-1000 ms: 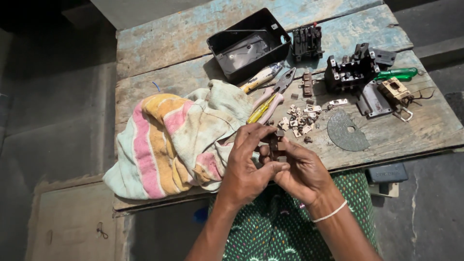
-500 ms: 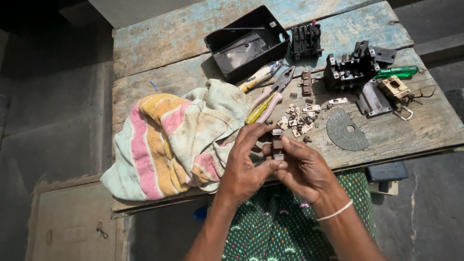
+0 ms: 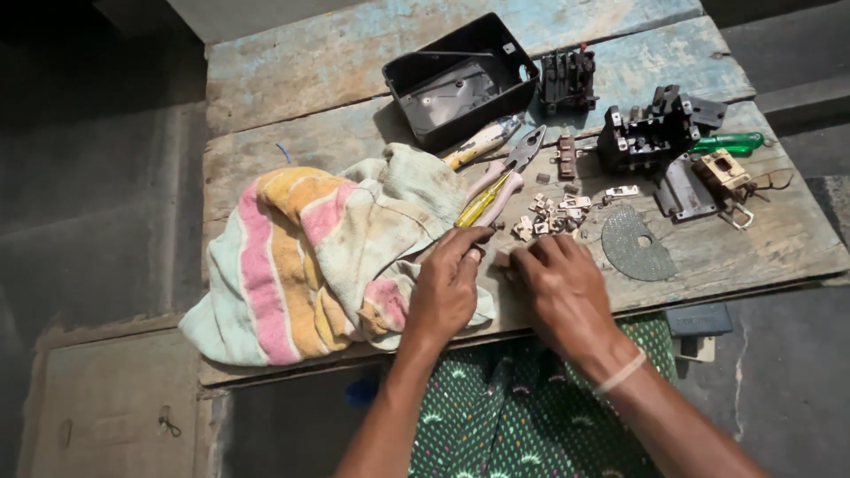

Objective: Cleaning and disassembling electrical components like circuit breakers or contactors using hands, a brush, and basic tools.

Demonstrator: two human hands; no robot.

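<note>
Between hands [image 3: 447, 288] [image 3: 560, 288], small part [image 3: 501, 259], on bench [image 3: 726, 243]

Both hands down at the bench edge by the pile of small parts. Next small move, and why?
Probably the right hand picks one piece from the small metal parts just beyond its fingertips. The left hand pinches something small at the striped cloth, too hidden to identify.

Bare forearms, a pale wristband [image 3: 622, 372], green patterned garment [image 3: 496, 416].

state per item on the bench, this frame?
black tray: open, tilted
striped cloth: crumpled
pliers: lying flat, jaws shut
grinding disc: flat, loose
small parts: scattered
left hand: fingertips on planks
right hand: fingers curled; contents hidden
</note>
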